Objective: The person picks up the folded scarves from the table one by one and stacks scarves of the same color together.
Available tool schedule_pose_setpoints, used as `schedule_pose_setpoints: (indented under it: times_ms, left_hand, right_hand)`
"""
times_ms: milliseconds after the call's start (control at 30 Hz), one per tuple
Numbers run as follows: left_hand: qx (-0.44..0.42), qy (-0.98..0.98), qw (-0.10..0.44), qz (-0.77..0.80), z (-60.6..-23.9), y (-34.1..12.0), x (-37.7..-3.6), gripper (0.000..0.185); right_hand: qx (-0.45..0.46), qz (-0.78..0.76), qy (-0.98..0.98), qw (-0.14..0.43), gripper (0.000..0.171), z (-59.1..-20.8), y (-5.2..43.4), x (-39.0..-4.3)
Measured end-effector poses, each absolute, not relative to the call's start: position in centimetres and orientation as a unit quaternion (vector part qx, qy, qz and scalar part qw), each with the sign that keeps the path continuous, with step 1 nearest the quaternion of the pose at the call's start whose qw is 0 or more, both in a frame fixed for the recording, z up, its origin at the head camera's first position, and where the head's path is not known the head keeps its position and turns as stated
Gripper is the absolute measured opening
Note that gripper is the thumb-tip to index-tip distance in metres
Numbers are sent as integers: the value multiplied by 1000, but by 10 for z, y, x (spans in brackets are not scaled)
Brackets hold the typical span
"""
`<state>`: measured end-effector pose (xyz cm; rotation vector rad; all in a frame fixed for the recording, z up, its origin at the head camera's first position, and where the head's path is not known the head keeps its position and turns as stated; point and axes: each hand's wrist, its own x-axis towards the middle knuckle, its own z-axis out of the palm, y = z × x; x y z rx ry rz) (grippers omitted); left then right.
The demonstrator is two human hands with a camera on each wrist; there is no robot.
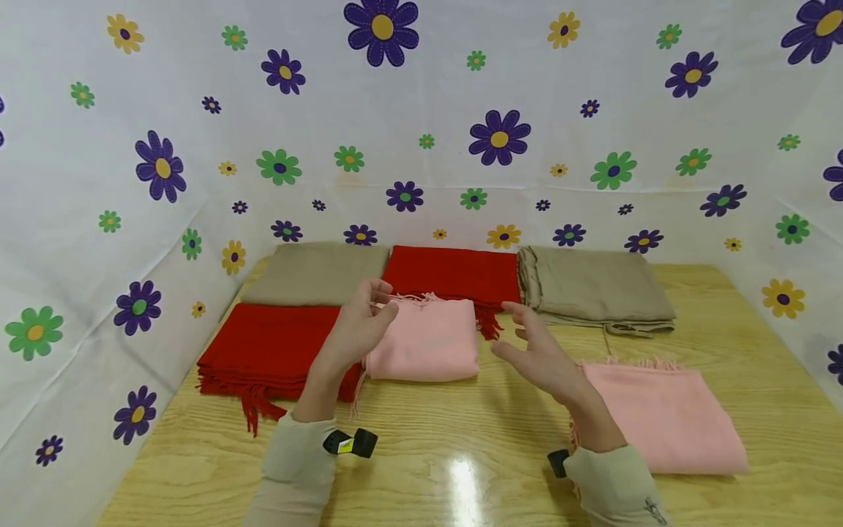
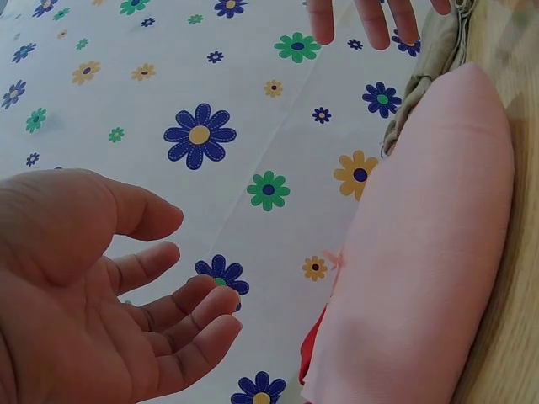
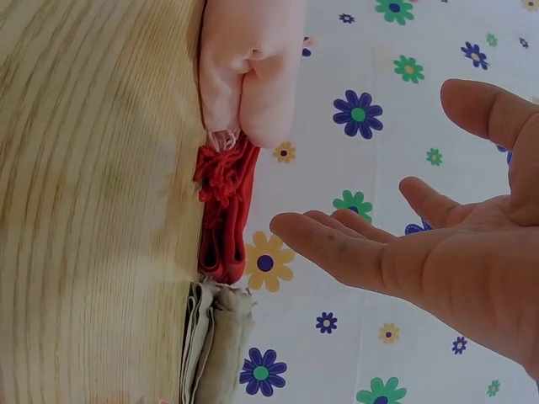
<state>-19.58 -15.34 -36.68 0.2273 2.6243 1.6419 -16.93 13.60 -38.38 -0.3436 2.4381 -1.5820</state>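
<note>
Above the wooden table (image 1: 461, 468), the left hand (image 1: 358, 326) and right hand (image 1: 536, 355) hover with fingers relaxed, holding nothing, on either side of a folded pink scarf (image 1: 424, 340) lying among red, beige and pink folded scarves.

walls: white sheet (image 1: 421, 95) printed with purple, green and yellow flowers, enclosing 9, 12 and 3 o'clock | surface: light wooden table (image 1: 461, 468), visible grain | light: bright overhead glare patch at 6 o'clock
</note>
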Motion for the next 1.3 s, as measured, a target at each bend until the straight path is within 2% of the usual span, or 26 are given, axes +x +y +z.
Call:
schedule_pose_setpoints:
  times_ms: [367,600,800,1067,1300]
  left_hand:
    - [32,918,-32,393,-382,-152,-204,37]
    - [15,931,13,363,-399,-150,-208,39]
    - [1,945,55,323,-409,-148,-209,40]
    - [11,945,75,317,-408,-151,-206,40]
    - [54,930,91,351,-414,-157,-206,43]
  right_hand:
    - [-110,-528,833,121,65,-393,115,-175]
    - [-115,-528,832,123,66,-405,104,-177]
    - [-94,-557,809,164,63,-412,102,-181]
    - [-76,-596,774,199,67,-416,99,-186]
    - [-63,-632,742,213,73,-418,96,-187]
